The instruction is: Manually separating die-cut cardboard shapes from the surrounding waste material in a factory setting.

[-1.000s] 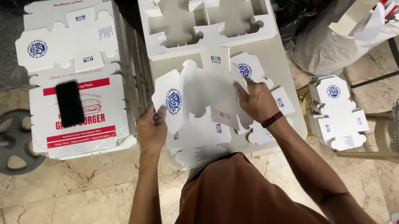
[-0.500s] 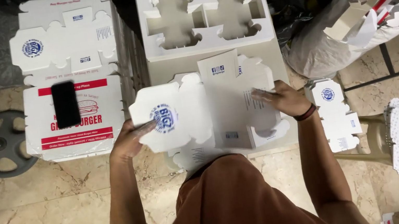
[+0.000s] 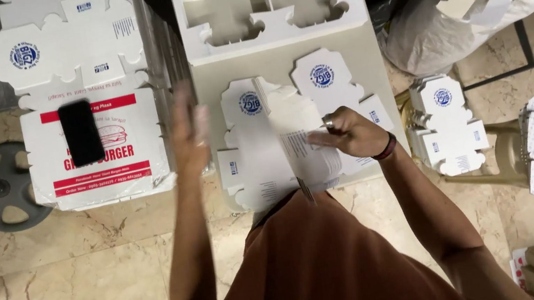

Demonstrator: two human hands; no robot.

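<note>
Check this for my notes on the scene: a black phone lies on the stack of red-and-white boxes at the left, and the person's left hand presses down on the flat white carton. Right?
Not quite. The phone does lie on the red-and-white boxes, but the head view shows the right hand pressing the carton; the left hand is lifted, blurred, off it.
</note>
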